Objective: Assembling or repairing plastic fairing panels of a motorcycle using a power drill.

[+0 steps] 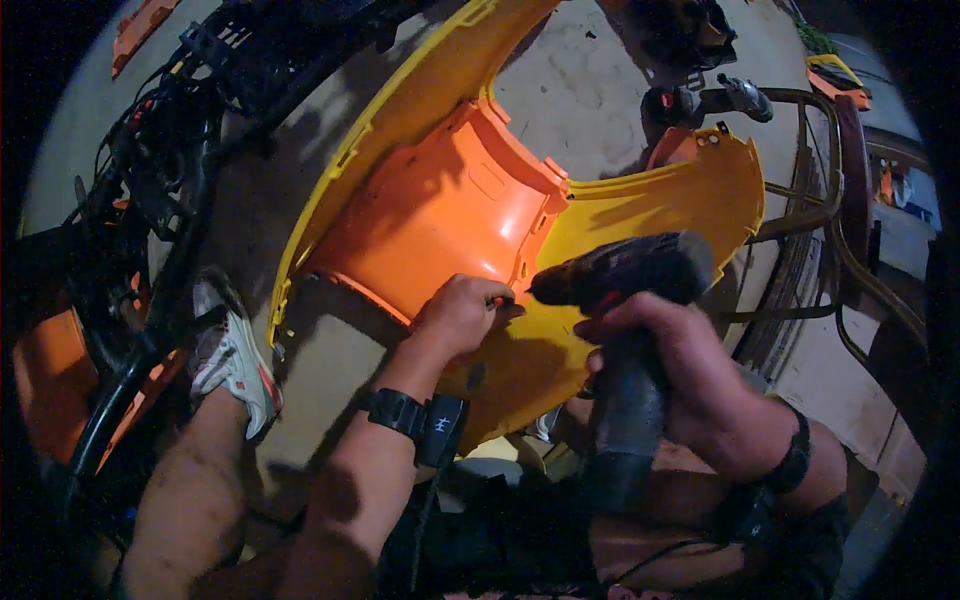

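Note:
A curved orange plastic panel lies against the inner side of a large curved yellow plastic body panel. My right hand grips a dark cordless drill by its handle, finger near the trigger. The drill's nose points left, at the seam between the orange and yellow parts. Just left of that nose, my left hand is closed in a pinch at the orange panel's lower edge. A small reddish bit shows between its fingertips; I cannot make out what it is.
A black frame with tangled cables stands on the left, near a white shoe. On the right is a metal tube chair frame, with another power tool by its upper end. Orange parts lie at the far left.

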Action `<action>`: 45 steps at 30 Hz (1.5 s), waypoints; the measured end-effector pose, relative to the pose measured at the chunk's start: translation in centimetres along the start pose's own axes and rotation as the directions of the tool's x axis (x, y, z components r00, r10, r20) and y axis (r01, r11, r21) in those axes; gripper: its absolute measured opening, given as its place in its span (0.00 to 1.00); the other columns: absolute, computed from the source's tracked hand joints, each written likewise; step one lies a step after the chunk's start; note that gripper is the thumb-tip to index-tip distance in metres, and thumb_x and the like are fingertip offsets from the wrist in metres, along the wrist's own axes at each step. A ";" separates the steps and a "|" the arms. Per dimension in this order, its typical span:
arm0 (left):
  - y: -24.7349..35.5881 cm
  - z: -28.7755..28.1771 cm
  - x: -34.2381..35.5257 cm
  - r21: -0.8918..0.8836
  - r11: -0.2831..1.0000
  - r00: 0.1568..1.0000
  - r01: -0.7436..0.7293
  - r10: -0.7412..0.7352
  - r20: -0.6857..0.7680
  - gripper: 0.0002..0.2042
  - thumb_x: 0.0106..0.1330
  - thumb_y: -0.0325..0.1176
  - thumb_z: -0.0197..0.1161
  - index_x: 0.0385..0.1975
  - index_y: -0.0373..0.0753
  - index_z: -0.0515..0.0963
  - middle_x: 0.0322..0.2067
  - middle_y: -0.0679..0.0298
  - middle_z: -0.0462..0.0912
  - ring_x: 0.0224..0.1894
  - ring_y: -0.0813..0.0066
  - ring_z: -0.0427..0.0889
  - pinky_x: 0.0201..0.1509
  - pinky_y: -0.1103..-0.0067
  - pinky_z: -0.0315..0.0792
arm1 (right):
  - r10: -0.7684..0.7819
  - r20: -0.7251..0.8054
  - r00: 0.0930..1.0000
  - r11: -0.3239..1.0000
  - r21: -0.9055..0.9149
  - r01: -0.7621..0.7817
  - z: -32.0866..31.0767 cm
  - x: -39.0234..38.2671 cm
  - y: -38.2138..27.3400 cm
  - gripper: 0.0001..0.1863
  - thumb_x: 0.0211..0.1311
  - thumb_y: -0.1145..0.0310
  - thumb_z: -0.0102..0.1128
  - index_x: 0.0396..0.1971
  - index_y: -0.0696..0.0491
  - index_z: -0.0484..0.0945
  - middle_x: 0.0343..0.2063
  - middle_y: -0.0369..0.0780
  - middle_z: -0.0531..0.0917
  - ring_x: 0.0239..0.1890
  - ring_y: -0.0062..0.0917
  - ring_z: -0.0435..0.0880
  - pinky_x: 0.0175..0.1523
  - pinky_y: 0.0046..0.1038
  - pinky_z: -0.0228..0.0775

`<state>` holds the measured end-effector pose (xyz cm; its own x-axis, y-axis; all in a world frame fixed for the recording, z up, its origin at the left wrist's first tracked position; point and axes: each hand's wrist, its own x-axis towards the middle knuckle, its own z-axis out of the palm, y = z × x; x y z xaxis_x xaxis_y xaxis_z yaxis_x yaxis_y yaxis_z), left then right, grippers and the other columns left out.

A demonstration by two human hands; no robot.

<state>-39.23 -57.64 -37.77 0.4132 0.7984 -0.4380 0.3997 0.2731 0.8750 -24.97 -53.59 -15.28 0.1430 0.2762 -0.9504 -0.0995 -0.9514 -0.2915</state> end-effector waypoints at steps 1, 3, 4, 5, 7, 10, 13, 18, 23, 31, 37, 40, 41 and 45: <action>0.5 -0.1 0.0 -0.007 1.000 0.999 0.020 -0.020 -0.037 0.09 0.56 0.35 0.62 0.34 0.39 0.81 0.30 0.53 0.81 0.34 0.59 0.80 0.41 0.70 0.73 | 0.006 0.039 0.999 1.000 0.028 -0.008 -0.8 0.2 -0.8 0.16 0.52 0.67 0.54 0.40 0.57 0.67 0.29 0.42 0.78 0.23 0.25 0.77 0.31 0.28 0.75; 1.0 -0.3 0.5 -0.087 0.996 0.991 0.010 -0.021 -0.129 0.08 0.57 0.34 0.61 0.30 0.35 0.80 0.26 0.55 0.81 0.29 0.65 0.80 0.36 0.73 0.72 | -0.097 0.053 0.994 0.990 0.104 0.091 -1.2 -0.3 -3.0 0.17 0.53 0.67 0.53 0.41 0.59 0.67 0.28 0.42 0.78 0.23 0.24 0.77 0.30 0.27 0.75; 1.2 -0.6 0.9 -0.155 0.987 0.982 -0.030 0.001 -0.187 0.08 0.57 0.32 0.59 0.28 0.34 0.79 0.23 0.56 0.80 0.26 0.68 0.79 0.33 0.75 0.72 | -0.154 0.058 0.986 0.979 0.142 0.144 -1.3 -0.9 -4.3 0.17 0.53 0.67 0.53 0.42 0.59 0.67 0.28 0.42 0.77 0.22 0.23 0.77 0.30 0.27 0.75; 1.3 -0.9 1.5 -0.220 0.973 0.970 -0.074 0.019 -0.244 0.08 0.58 0.30 0.57 0.25 0.32 0.78 0.20 0.58 0.80 0.23 0.72 0.77 0.29 0.77 0.72 | -0.204 0.096 0.974 0.966 0.180 0.184 -1.6 -1.1 -5.4 0.18 0.54 0.67 0.52 0.42 0.60 0.67 0.28 0.43 0.77 0.22 0.23 0.77 0.30 0.27 0.75; -0.1 -2.6 2.8 -0.433 0.901 0.987 -0.031 -0.042 -0.157 0.12 0.61 0.35 0.56 0.21 0.33 0.76 0.16 0.62 0.76 0.18 0.75 0.73 0.24 0.79 0.68 | -0.295 0.173 0.940 0.933 0.266 0.244 -2.5 -0.9 -7.2 0.18 0.55 0.67 0.51 0.44 0.62 0.66 0.28 0.43 0.77 0.22 0.21 0.76 0.30 0.26 0.75; 1.1 -3.7 4.9 -0.459 0.882 0.987 0.105 -0.148 -0.059 0.19 0.63 0.44 0.54 0.18 0.35 0.73 0.14 0.64 0.72 0.16 0.76 0.69 0.21 0.79 0.62 | -0.378 0.195 0.905 0.890 0.344 0.298 -4.2 -1.6 -8.9 0.19 0.57 0.67 0.49 0.45 0.63 0.65 0.30 0.44 0.77 0.22 0.21 0.76 0.30 0.25 0.75; 3.7 -4.3 7.6 -0.135 0.978 0.983 0.161 -0.171 -0.065 0.17 0.62 0.44 0.55 0.25 0.34 0.77 0.21 0.56 0.78 0.25 0.69 0.76 0.31 0.72 0.70 | -0.446 0.163 0.880 0.860 0.350 0.371 -5.1 -2.2 -9.9 0.16 0.55 0.65 0.50 0.39 0.61 0.70 0.27 0.42 0.79 0.22 0.23 0.77 0.30 0.26 0.76; 4.0 0.0 13.6 0.344 0.937 0.977 -0.057 0.123 -0.174 0.14 0.60 0.43 0.57 0.40 0.42 0.79 0.35 0.49 0.81 0.40 0.53 0.80 0.44 0.66 0.74 | -0.364 0.050 0.930 0.907 0.248 0.342 -5.9 -2.2 -9.6 0.17 0.53 0.65 0.50 0.39 0.61 0.71 0.27 0.42 0.79 0.21 0.23 0.77 0.29 0.25 0.76; 7.5 2.1 16.8 0.363 0.930 0.996 0.050 -0.021 -0.083 0.13 0.60 0.41 0.56 0.37 0.40 0.79 0.33 0.53 0.82 0.37 0.55 0.81 0.40 0.64 0.75 | -0.304 0.101 0.947 0.948 0.125 0.291 -8.2 -1.3 -10.2 0.20 0.50 0.68 0.51 0.42 0.64 0.70 0.29 0.45 0.80 0.18 0.25 0.77 0.27 0.28 0.75; 8.3 2.8 18.2 0.724 0.690 0.998 -0.012 -0.039 0.053 0.09 0.58 0.33 0.56 0.32 0.40 0.81 0.31 0.58 0.83 0.36 0.59 0.83 0.36 0.66 0.75 | -0.359 0.145 0.922 0.927 0.173 0.333 -8.4 0.3 -12.6 0.15 0.49 0.73 0.53 0.38 0.62 0.74 0.29 0.41 0.81 0.21 0.24 0.79 0.26 0.25 0.74; 10.5 3.6 18.9 0.802 0.565 0.967 -0.196 -0.024 0.253 0.08 0.59 0.31 0.55 0.30 0.45 0.83 0.29 0.64 0.84 0.35 0.65 0.83 0.32 0.70 0.76 | -0.363 0.235 0.901 0.930 0.150 0.336 -8.7 1.3 -13.6 0.13 0.50 0.74 0.53 0.36 0.62 0.75 0.29 0.40 0.81 0.21 0.23 0.79 0.27 0.24 0.73; 9.9 3.4 18.9 0.848 0.460 0.958 -0.263 0.021 0.286 0.09 0.59 0.31 0.55 0.31 0.44 0.84 0.29 0.65 0.84 0.34 0.67 0.84 0.32 0.70 0.76 | -0.333 0.218 0.917 0.942 0.120 0.313 -8.4 1.6 -13.9 0.12 0.50 0.74 0.52 0.36 0.62 0.75 0.28 0.39 0.81 0.21 0.22 0.79 0.28 0.23 0.73; 9.6 3.5 19.1 0.856 0.439 0.959 -0.273 0.048 0.281 0.09 0.59 0.32 0.55 0.31 0.44 0.84 0.29 0.65 0.84 0.34 0.68 0.84 0.32 0.70 0.76 | -0.318 0.215 0.923 0.947 0.122 0.298 -8.4 1.6 -14.0 0.12 0.51 0.73 0.52 0.36 0.62 0.74 0.28 0.39 0.81 0.21 0.22 0.79 0.28 0.23 0.73; 4.5 5.0 20.9 0.711 0.678 0.983 -0.185 0.137 0.124 0.09 0.60 0.33 0.52 0.32 0.41 0.81 0.31 0.57 0.83 0.35 0.61 0.83 0.34 0.66 0.76 | -0.270 0.184 0.945 0.956 0.166 0.240 -8.6 2.6 -13.9 0.12 0.51 0.72 0.52 0.36 0.61 0.73 0.26 0.39 0.81 0.21 0.23 0.79 0.27 0.24 0.74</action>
<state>-24.66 -42.42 -43.99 0.5627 0.7554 -0.3357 0.7766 -0.3440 0.5278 -14.77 -40.84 -12.76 -0.0193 0.5426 -0.8398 -0.2244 -0.8208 -0.5252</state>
